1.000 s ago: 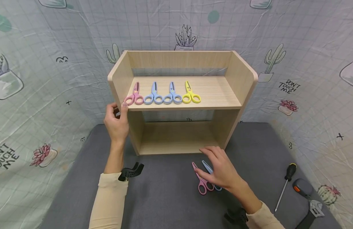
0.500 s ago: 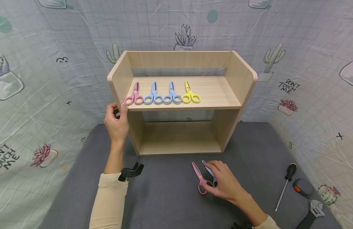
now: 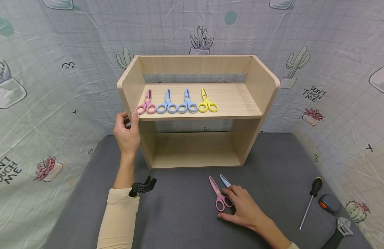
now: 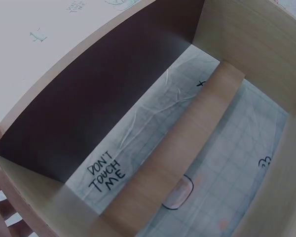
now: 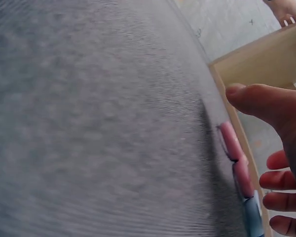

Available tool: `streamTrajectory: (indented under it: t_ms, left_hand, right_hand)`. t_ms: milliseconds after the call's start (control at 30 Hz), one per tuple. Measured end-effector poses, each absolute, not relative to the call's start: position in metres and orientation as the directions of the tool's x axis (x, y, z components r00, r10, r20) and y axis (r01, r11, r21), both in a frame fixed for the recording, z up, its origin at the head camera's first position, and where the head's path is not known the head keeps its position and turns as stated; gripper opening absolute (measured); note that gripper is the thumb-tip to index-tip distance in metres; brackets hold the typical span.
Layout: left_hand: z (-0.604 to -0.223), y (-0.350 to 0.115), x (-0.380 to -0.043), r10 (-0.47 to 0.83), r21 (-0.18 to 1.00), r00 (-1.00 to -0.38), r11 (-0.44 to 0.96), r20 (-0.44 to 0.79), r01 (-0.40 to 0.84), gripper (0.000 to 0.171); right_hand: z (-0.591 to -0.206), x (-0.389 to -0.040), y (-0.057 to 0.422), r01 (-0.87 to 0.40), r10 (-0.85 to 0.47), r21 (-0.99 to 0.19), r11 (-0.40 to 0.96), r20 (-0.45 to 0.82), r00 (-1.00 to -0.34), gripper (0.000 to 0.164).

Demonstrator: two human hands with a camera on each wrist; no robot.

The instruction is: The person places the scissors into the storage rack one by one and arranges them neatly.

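Evidently wooden two-tier shelf (image 3: pixel 264 81) far-centre | scissors row (image 3: pixel 187 100) on upper board (image 3: pixel 237 102), handles near, presumably for easy reach | left hand (image 3: pixel 127 136) grips left panel (image 3: pixel 131 81), likely steadying | right hand (image 3: pixel 245 209) over blue scissors (image 3: pixel 224 180), thumb and fingers parted, no grip visible | pink scissors (image 3: pixel 218 192) just left, both on near tabletop (image 3: pixel 179 211)

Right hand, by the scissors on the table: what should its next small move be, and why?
Probably the right hand should close on the pink scissors: they lie on the dark table right beside its spread fingers, which visibly grip nothing. The blue scissors have their handles hidden by the hand in the head view, so seem the less clear target.
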State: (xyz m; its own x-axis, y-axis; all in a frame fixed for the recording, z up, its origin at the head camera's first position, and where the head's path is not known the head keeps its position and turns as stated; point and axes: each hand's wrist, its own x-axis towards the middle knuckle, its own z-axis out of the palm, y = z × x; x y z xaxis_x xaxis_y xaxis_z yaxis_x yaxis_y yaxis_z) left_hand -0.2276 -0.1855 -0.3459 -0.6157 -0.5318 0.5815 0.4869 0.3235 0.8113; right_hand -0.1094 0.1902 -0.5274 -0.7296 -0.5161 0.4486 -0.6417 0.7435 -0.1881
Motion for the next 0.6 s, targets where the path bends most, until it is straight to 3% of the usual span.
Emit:
streamTrajectory:
  t_ms: [133,400,600]
  left_hand:
    - [-0.337,-0.18,-0.219,-0.533,0.812,-0.616,0.319,0.581,0.489,0.033]
    - [-0.358,-0.194,-0.24,-0.539,0.82,-0.62,0.327,0.57,0.47,0.035]
    - [-0.358,-0.194,-0.241,-0.538,0.816,-0.616,0.322,0.575,0.481,0.035]
  right_hand:
    - [-0.533,-0.107,0.191,-0.636,-0.525,-0.176,0.751,0.424,-0.738,0.08]
    - [-0.538,-0.107,0.191,-0.646,-0.541,-0.143,0.75,0.431,-0.722,0.065]
    - [-0.536,-0.104,0.187,-0.597,-0.501,-0.138,0.791,0.414,-0.76,0.064]
